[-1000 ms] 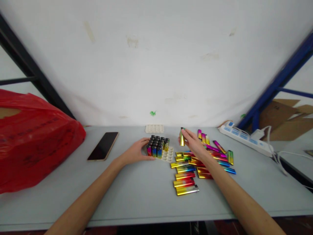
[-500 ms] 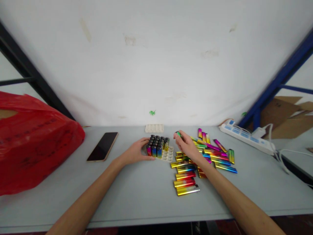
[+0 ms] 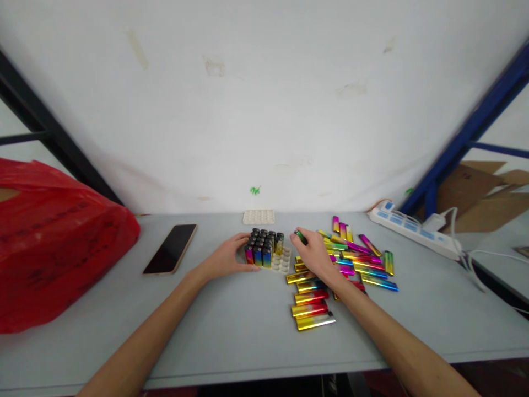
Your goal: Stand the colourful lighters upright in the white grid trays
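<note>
At the middle of the table stands a pale moulded tray (image 3: 282,262) with round cups. Upright lighters (image 3: 258,255) with black tops fill its left part, and bare cups show at its right and front. My left hand (image 3: 226,256) curves round the tray's left side, fingers behind and thumb in front, gripping it. Just right of the tray, my right hand (image 3: 316,256) is closed on a green lighter (image 3: 301,237); much of that lighter is hidden by the fingers. Loose shiny lighters (image 3: 314,298) in several colours lie beneath and beside my right hand.
A second pale tray (image 3: 258,216) lies near the wall. On the left are a phone (image 3: 171,249) and a red plastic bag (image 3: 61,248). A white power strip (image 3: 413,230) with cables runs along the right, near a cardboard box (image 3: 471,193).
My right hand has turned slightly and the green lighter in it now slants differently. My left hand stays at the tray. The whole view has shifted a little.
</note>
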A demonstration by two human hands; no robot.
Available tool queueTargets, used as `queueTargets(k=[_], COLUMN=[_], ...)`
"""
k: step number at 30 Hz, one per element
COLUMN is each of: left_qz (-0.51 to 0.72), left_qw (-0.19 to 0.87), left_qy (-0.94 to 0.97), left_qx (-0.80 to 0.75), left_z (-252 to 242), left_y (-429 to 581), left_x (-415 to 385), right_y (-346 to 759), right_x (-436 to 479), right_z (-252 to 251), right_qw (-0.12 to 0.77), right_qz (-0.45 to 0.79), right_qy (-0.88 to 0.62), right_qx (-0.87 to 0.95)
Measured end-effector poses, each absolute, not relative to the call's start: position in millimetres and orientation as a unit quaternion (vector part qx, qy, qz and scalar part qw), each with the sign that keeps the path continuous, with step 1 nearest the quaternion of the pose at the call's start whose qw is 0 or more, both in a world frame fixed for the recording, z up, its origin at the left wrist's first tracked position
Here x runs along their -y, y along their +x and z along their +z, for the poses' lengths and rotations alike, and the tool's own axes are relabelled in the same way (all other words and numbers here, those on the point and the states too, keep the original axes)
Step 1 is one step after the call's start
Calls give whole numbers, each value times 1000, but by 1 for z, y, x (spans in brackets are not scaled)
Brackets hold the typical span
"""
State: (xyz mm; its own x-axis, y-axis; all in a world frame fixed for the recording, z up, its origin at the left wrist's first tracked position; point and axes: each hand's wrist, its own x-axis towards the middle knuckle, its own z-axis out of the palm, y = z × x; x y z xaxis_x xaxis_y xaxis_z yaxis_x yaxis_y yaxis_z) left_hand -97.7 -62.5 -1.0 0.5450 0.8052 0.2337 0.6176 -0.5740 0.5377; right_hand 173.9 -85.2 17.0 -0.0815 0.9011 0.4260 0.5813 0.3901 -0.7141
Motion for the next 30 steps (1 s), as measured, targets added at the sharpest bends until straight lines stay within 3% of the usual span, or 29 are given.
queueTargets(k=[7, 14, 24, 30], left_qz=[240, 249, 252, 252], left_qw=[203, 211, 212, 212], left_qy=[856, 850, 850, 848], left_qx=[-411, -413, -410, -415], left_z=[-2, -1, 1, -1], left_y=[-98, -97, -97, -97], left_x=[62, 63, 64, 63], right_y=[178, 188, 186, 181], right_x=[88, 91, 90, 90], right_z=[26, 37, 32, 26], right_qw=[405, 307, 264, 234], right_qz=[172, 55, 125, 75], right_qy=[-480, -404, -444, -440], right_qx=[759, 860, 847, 864])
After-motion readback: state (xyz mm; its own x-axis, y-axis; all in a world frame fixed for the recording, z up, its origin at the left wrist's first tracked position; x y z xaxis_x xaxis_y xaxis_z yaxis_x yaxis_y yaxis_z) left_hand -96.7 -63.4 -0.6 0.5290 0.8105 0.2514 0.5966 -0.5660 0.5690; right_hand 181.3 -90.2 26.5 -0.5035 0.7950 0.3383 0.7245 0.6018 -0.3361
